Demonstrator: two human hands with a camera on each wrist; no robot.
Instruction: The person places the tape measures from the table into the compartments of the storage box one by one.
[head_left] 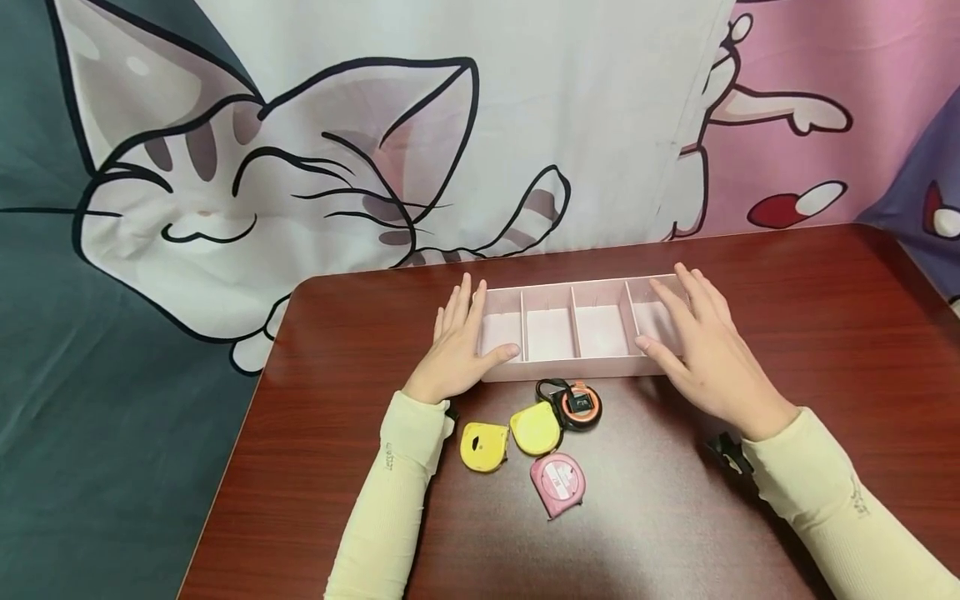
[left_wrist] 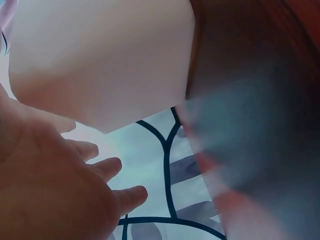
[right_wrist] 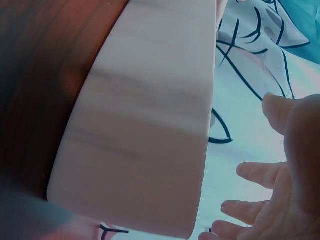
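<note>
A pale pink organizer box (head_left: 551,369) with several compartments in a row lies near the back of the table. My left hand (head_left: 456,350) is at its left end, fingers straight and spread, thumb over the front left corner. At the other end my right hand (head_left: 708,358) hovers with spread fingers, overlapping the right compartment in the head view. Both wrist views show the box's outer wall (left_wrist: 110,55) beside the open fingers; in the right wrist view the long wall (right_wrist: 140,125) stands next to the right hand (right_wrist: 270,185). Neither hand grips anything.
In front of the box lie several tape measures: a yellow one (head_left: 483,447), a second yellow one (head_left: 536,429), a black and orange one (head_left: 582,406) with a strap, and a pink one (head_left: 558,483). A cat-print curtain (head_left: 600,108) hangs behind the reddish-brown table (head_left: 337,400).
</note>
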